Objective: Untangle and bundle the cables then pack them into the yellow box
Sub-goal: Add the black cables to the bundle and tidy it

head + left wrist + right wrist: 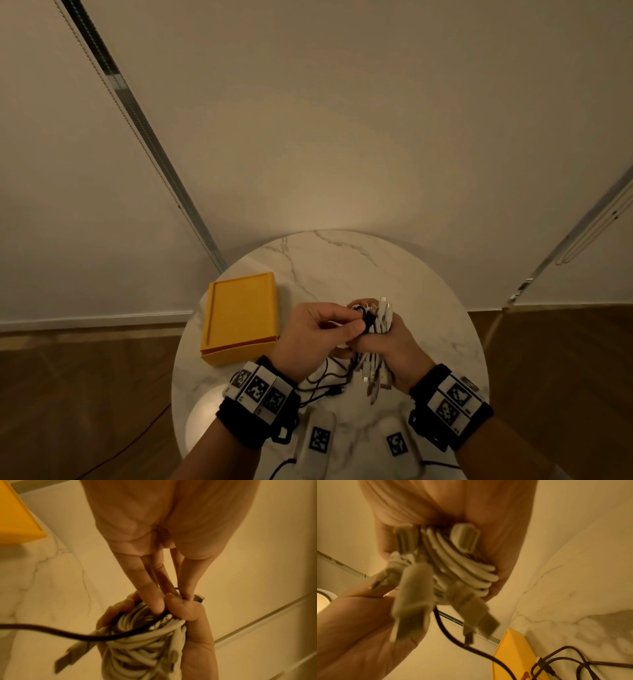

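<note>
The white cable bundle [376, 329] is clamped in the right hand [394, 346] so the black cable [368, 320], pinched by the left hand [315, 332], can be freed beside the yellow box [239, 315].

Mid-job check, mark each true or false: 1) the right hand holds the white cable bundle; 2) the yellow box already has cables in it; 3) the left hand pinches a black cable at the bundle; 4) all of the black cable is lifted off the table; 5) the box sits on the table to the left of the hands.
1) True: the right hand grips the white cable bundle.
2) False: the yellow box shows no cables in it.
3) True: the left hand pinches the black cable at the bundle.
4) False: part of it lies on the table.
5) True.
</note>
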